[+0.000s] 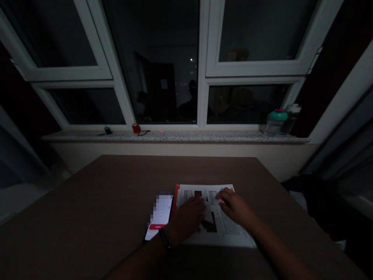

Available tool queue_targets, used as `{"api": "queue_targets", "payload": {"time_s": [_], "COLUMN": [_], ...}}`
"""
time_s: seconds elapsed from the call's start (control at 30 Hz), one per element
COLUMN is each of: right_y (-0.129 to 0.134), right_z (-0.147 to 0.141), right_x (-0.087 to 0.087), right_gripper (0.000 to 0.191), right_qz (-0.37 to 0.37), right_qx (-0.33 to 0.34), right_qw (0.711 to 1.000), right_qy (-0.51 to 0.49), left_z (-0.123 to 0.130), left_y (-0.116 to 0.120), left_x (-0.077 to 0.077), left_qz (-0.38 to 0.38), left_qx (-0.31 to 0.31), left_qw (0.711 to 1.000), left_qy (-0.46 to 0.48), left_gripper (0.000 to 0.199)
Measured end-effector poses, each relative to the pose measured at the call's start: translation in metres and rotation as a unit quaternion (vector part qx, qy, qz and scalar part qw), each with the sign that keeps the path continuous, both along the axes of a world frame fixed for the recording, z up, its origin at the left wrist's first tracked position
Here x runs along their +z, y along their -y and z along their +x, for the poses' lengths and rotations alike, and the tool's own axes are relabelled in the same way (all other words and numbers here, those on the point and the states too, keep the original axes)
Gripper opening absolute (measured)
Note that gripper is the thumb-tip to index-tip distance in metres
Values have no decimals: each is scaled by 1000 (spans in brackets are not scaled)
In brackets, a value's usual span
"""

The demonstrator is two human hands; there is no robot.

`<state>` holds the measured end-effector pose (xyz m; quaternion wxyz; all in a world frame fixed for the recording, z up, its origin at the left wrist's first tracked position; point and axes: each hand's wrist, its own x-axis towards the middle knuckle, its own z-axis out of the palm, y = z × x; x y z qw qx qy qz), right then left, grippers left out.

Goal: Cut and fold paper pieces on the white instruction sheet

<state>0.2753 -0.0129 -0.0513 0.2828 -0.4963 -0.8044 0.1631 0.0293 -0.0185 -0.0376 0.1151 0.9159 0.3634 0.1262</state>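
A printed booklet point(233, 229) with pictures, text and an orange left edge lies on the table. My left hand point(189, 217) rests over its left half, fingers stretched out to the right, with a dark band on the wrist. Beside those fingertips is a pale, pointed piece of paper point(208, 214), partly covered. Over the upper right of the booklet, my right hand point(231, 204) has its fingers curled together. Something pale pink shows at its fingertips, too small and dim to name. A lit phone point(160, 216) lies left of the booklet, touching or close to its edge.
The brown table point(87, 210) reaches toward a speckled windowsill point(180, 136). On the sill stand a green-lidded bottle point(275, 122), a clear bottle point(291, 116), a small red container point(136, 128) and a small dark object point(107, 130). Light is low.
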Motion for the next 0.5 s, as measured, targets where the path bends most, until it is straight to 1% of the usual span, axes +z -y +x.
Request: {"api": "queue_targets", "payload": {"time_s": [0.1,0.13,0.2,0.3,0.37,0.43,0.5], "right_y": [-1,-2,-1,-1,-1,-3,-4], "right_z": [-2,-3,-7,-12,-15,-18,-22], "right_x": [-5,-6,-8,-8,-9,-12,-16], "right_gripper": [9,8,8,9,10,13,12], "right_qz": [-43,-51,-57,-45,-44,-56,-87], "right_qx": [-10,-11,-3,6,3,-14,-45], "right_qw": [998,998,997,996,995,992,984], "right_qy": [-35,-47,-52,-71,-92,-116,-149], "left_z": [-1,-1,-1,-2,-2,-2,-2], "left_y": [0,0,0,0,1,1,0], "left_x": [0,0,0,-3,-5,-7,-7], "left_qz": [-6,-7,-7,-6,-15,-27,-33], "left_qx": [0,3,4,2,7,16,15], "left_qw": [1000,1000,1000,1000,1000,999,999], "left_qy": [0,-1,-1,5,8,9,10], "left_gripper": [27,27,28,33,38,44,47]}}
